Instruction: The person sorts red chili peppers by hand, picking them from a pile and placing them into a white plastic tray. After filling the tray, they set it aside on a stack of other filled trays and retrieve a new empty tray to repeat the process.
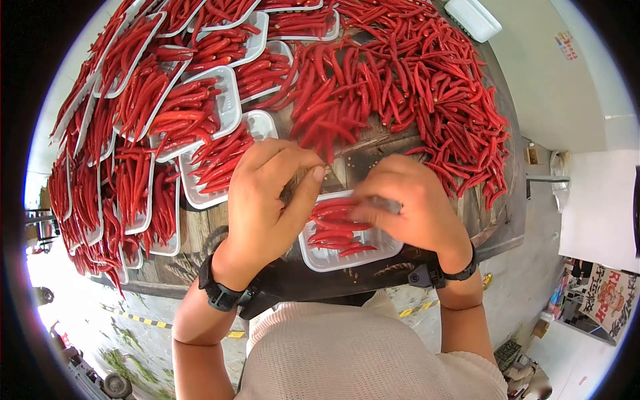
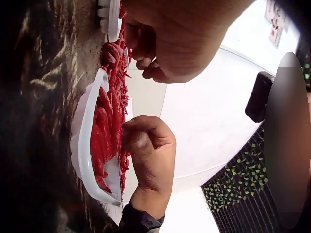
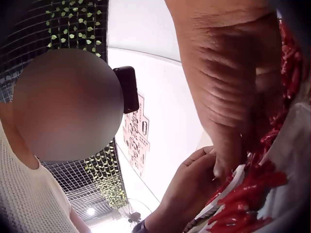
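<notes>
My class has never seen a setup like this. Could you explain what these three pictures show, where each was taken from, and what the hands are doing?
There is no robot: one person works bare-handed, with a camera on the head and one on each wrist. The head view looks down over everything; each wrist view shows its own hand up close.

On the wooden table lie a large heap of red chillies and, to the left, many chilli-filled trays. The left hand has thumb and fingers close together near the heap. The right hand is over a partly filled tray. Whether either holds a chilli is unclear.
</notes>
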Demonstrator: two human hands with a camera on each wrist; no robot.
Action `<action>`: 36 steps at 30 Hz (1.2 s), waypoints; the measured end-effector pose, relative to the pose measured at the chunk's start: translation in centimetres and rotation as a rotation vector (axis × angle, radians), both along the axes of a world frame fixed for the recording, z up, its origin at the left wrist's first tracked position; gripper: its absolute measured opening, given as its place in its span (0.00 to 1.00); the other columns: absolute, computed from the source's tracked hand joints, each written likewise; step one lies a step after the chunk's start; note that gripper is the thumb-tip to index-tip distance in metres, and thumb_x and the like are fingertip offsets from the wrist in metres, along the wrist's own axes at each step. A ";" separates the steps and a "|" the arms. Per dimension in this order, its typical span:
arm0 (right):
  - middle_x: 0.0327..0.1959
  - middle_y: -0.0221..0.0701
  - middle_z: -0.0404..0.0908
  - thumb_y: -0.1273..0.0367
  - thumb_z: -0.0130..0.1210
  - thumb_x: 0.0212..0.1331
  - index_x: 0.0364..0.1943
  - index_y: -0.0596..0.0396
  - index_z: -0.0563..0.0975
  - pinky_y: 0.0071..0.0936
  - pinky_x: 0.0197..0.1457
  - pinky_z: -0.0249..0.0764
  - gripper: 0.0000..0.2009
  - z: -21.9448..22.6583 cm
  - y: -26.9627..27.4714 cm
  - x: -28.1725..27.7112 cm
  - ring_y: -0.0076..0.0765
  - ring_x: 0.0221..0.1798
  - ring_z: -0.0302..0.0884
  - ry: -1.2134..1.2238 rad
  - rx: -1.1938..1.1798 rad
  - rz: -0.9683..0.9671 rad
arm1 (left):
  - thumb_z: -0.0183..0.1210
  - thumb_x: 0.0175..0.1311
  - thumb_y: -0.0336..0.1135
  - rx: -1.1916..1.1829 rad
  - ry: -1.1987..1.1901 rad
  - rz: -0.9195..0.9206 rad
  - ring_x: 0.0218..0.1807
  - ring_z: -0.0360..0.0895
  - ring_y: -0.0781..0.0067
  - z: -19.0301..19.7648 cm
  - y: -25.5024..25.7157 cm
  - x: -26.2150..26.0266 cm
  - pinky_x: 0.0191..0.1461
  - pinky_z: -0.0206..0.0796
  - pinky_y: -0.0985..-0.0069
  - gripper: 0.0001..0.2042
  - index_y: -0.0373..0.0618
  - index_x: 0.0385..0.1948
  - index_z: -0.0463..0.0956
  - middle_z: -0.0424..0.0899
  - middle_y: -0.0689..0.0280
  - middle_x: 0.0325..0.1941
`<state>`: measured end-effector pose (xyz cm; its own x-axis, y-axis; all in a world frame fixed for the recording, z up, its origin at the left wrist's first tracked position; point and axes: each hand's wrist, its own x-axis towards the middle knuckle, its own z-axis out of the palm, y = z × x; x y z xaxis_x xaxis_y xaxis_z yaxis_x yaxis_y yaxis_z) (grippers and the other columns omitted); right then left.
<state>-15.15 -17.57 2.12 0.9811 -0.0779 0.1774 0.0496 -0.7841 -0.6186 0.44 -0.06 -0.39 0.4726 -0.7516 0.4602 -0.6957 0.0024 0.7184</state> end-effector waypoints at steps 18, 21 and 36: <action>0.35 0.31 0.81 0.70 0.63 0.51 0.34 0.53 0.81 0.43 0.49 0.72 0.07 -3.7 -1.6 1.7 0.45 0.45 0.77 -0.267 -0.341 -0.203 | 0.65 0.62 0.25 0.042 0.054 0.017 0.37 0.79 0.63 0.2 0.0 -0.7 0.43 0.70 0.70 0.03 0.40 0.36 0.83 0.83 0.59 0.37; 0.33 0.34 0.80 0.68 0.64 0.49 0.32 0.53 0.80 0.44 0.48 0.72 0.08 -3.3 -1.3 1.6 0.46 0.45 0.77 -0.177 -0.267 -0.316 | 0.66 0.62 0.25 0.027 0.028 0.010 0.36 0.79 0.64 0.1 0.0 -0.6 0.42 0.70 0.71 0.04 0.39 0.37 0.82 0.83 0.60 0.37; 0.32 0.33 0.81 0.72 0.66 0.48 0.29 0.53 0.82 0.39 0.48 0.73 0.04 -1.1 0.0 -0.3 0.43 0.42 0.77 -0.054 0.005 0.123 | 0.66 0.60 0.24 -0.009 0.017 0.051 0.37 0.79 0.61 0.1 -0.2 -0.2 0.42 0.70 0.69 0.04 0.40 0.35 0.83 0.83 0.60 0.37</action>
<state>-15.47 -17.55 0.98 0.9723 0.0414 0.2300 0.1785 -0.7671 -0.6162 0.21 -0.23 -0.33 0.5182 -0.7222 0.4582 -0.6824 -0.0262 0.7305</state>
